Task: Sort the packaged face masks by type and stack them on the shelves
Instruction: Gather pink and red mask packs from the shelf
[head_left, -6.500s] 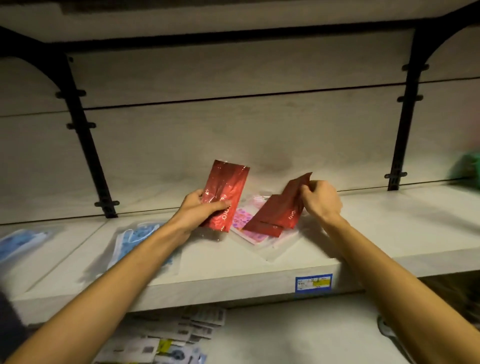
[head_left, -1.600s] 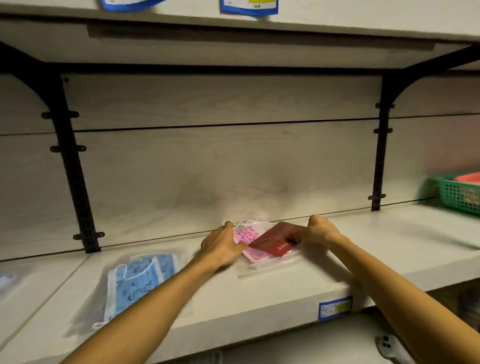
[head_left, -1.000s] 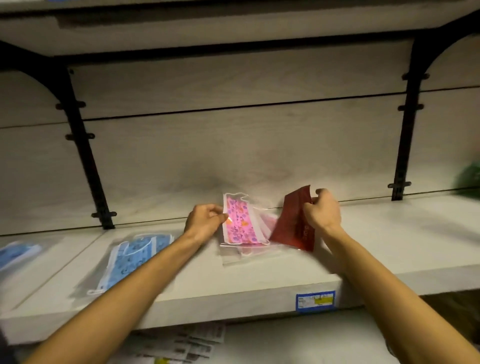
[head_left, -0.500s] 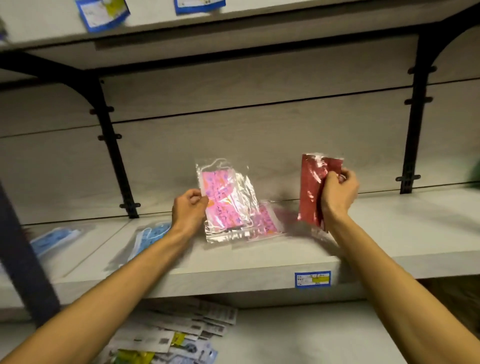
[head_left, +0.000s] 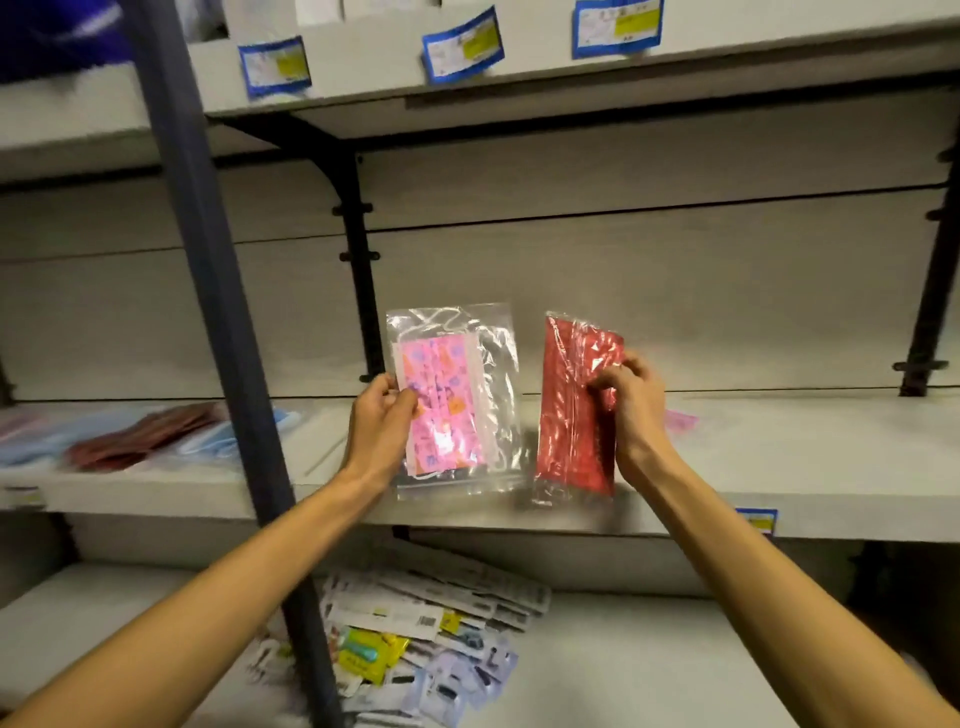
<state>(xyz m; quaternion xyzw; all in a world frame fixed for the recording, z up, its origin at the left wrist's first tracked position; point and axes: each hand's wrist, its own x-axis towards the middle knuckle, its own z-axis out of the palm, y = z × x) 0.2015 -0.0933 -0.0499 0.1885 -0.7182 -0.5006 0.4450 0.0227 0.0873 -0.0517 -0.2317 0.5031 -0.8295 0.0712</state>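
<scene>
Left hand: the left hand pinches the left edge of a clear packet holding a pink patterned mask, upright above the middle shelf.
Right hand: the right hand curls its fingers round a red mask packet, upright just right of the pink one.
Far left: blue and dark red packets lie stacked on the shelf.
Lower shelf: small carded goods in a heap.

Pale wood-grain shelves on black brackets (dimly lit), a dark upright post in front.
</scene>
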